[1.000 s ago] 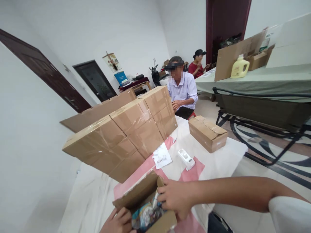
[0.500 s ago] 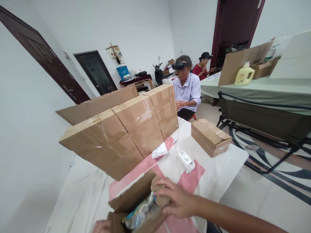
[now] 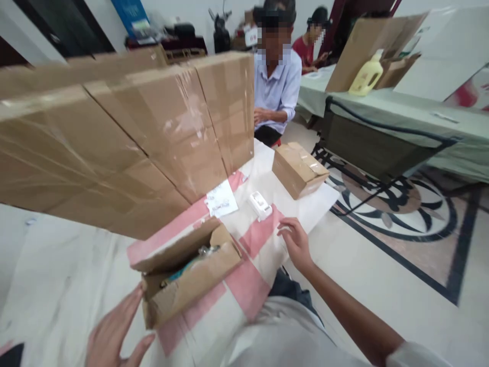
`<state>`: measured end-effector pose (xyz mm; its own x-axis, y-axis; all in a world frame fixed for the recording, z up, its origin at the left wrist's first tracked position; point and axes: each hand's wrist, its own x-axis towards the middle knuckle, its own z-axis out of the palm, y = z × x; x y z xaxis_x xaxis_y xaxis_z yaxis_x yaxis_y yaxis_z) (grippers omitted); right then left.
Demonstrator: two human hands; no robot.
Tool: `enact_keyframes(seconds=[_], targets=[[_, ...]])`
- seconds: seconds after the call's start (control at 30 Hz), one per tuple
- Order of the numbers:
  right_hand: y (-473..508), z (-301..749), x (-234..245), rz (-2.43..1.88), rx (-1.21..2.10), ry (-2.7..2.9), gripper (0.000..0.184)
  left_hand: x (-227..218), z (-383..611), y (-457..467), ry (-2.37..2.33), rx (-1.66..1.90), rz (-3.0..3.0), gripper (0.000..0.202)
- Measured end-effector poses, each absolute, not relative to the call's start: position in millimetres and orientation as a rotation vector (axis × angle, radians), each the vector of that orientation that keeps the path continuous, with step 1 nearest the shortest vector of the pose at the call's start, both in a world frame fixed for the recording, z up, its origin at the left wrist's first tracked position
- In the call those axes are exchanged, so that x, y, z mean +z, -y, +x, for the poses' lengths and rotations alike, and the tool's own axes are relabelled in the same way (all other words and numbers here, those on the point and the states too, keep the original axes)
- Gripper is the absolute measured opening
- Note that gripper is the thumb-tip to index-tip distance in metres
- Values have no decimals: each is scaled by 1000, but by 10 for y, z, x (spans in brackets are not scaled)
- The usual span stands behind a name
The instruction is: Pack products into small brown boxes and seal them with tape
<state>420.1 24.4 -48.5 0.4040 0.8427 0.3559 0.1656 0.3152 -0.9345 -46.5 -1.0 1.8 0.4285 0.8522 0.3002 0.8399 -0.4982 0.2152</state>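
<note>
So the main thing here is an open cardboard box (image 3: 198,285) sitting on the near part of the worktop (image 3: 317,196), kinda tilted off to the person's left. Something in bluish plastic packaging (image 3: 182,273) is already down inside it, can't really make out what. As for progress: contents are in, but the long back flap stands up, so the box isn't closed, and there's no sealing tape visible on it.

Left hand (image 3: 109,329) is at the box's near left corner, fingers spread with the thumb well out, maybe just touching the cardboard, not gripping it. Right hand (image 3: 297,245) hovers near the worktop's edge with the fingers loosely curled around nothing.

Just past the box there's a drawn-on sheet of paper (image 3: 223,200) and a white plastic gadget (image 3: 261,206), probably a tape dispenser. Further out, a taped-up carton (image 3: 300,171) and a big wall of taped boxes (image 3: 160,137), so those look done. The worktop is whitish with pink patches (image 3: 248,285).

Room-wise: someone in a light shirt (image 3: 280,86) sits across, another in red (image 3: 301,53) behind, plus a yellow jug (image 3: 367,76), a dark folding frame seat (image 3: 370,145) and a patterned floor (image 3: 416,209).
</note>
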Motion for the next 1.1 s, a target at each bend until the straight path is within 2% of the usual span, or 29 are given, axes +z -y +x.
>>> enact_keyframes(seconds=[0.1,0.23,0.27,0.33,0.4,0.6,0.67,0.73,0.83,0.9,1.0,1.1], targets=[[-270,4116,-419,-1165,531,1280,24,104,-342,-118,-1512,622,2640,73],[-372,3717,-198,-998,615,1748,56,193,-81,-154,-1493,715,2561,54],[-400,3602,-137,-940,661,1827,57,208,-39,-144,-1506,755,2534,50],[-438,3421,-33,-828,733,1909,39,239,-7,-121,-1540,800,2497,49],[-437,3347,36,-724,746,1944,17,276,-32,-104,-1575,795,2463,59],[-263,3528,41,-508,621,2079,24,282,-82,-90,-1407,577,2434,83],[-229,3555,5,-611,600,2025,23,241,-30,-97,-1342,412,2471,87],[-231,3543,-29,-801,579,1869,24,233,24,-108,-1355,407,2467,82],[-284,3474,-69,-931,673,1665,30,342,80,-143,-1532,737,2420,68],[-329,3396,-102,-943,786,1576,30,476,131,-190,-1642,853,2445,68],[-392,3237,-171,-1122,851,1302,34,642,311,-267,-1661,635,2527,78],[-450,3141,-234,-1247,906,1064,46,653,615,-273,-1741,375,2584,74]])
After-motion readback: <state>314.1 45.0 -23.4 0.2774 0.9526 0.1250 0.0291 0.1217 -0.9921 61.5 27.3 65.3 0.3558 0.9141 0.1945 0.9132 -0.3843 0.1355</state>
